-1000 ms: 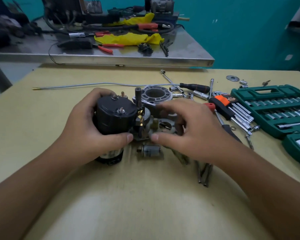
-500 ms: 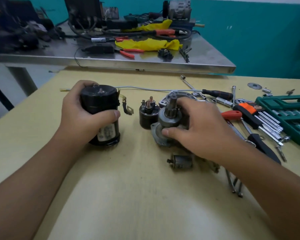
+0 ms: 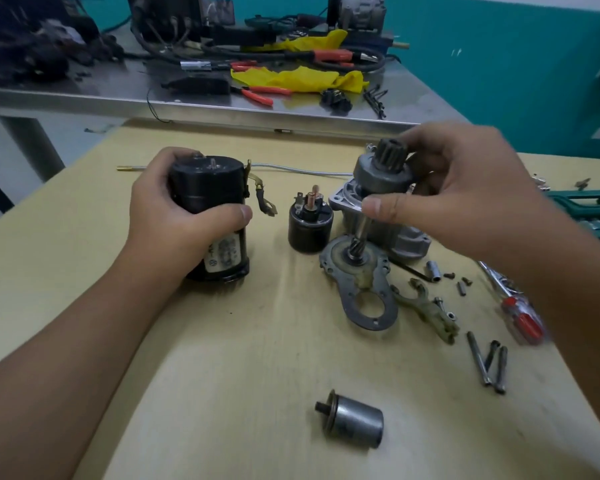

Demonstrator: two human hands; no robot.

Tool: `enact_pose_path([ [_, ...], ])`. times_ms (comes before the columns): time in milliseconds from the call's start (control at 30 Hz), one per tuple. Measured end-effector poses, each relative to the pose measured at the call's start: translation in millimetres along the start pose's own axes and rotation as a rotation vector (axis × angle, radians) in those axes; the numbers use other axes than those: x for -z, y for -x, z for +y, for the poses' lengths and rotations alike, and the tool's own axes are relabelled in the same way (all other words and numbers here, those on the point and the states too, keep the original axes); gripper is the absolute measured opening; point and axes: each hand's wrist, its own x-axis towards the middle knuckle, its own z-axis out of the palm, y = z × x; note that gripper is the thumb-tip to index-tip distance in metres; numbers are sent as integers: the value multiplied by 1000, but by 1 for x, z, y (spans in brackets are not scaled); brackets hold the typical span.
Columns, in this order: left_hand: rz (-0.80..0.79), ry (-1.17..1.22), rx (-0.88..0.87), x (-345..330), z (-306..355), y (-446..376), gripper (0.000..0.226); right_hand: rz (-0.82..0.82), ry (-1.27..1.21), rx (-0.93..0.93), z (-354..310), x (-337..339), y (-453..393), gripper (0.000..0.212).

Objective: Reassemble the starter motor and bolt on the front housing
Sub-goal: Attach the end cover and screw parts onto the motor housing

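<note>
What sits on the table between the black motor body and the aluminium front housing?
In the head view, the black solenoid stands upright between the motor body and the front housing, terminals up.

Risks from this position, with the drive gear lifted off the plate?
Right hand only pinches the pinion drive above the plate; it might slip and drop. Loose small screws near the right forearm could get swept away. The plunger lies on its side and might roll.
</note>
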Motion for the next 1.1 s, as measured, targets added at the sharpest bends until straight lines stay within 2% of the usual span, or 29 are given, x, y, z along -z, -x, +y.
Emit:
enact_pose_path([
  [100,-4,-2,7,-1,2,1,50,-104,320,-20,-1,-6,5,48],
  [167,0,3,8,-1,4,2,50,2,421,54,-2,-12,33,48],
  [200,5,7,9,-1,4,2,51,84,397,141,-9,-17,57,50],
  [233,13,11,12,-2,3,1,52,98,342,236,-21,-27,84,49],
  [267,21,13,17,-2,2,1,53,48,309,300,-28,-41,114,43],
  [333,26,19,18,-3,2,1,56,-49,410,368,-31,-68,158,29],
  [400,13,21,10,-4,3,3,53,-217,514,425,-24,-83,173,31],
  [467,8,14,-3,-3,4,3,49,-188,580,529,-10,-78,160,25],
  [500,8,12,-4,-3,4,4,49,-157,534,545,-3,-69,151,27],
  [600,25,7,1,-2,2,4,48,46,271,437,22,-36,122,37],
  [667,29,11,9,-3,1,4,47,211,244,326,42,-9,100,36],
  [767,37,8,15,-4,-2,3,50,310,255,159,73,24,74,35],
  [900,47,-19,40,-4,-11,0,63,217,238,-81,105,33,61,26],
  [1100,84,27,174,5,-39,-11,80,108,257,-140,108,34,61,42],
])
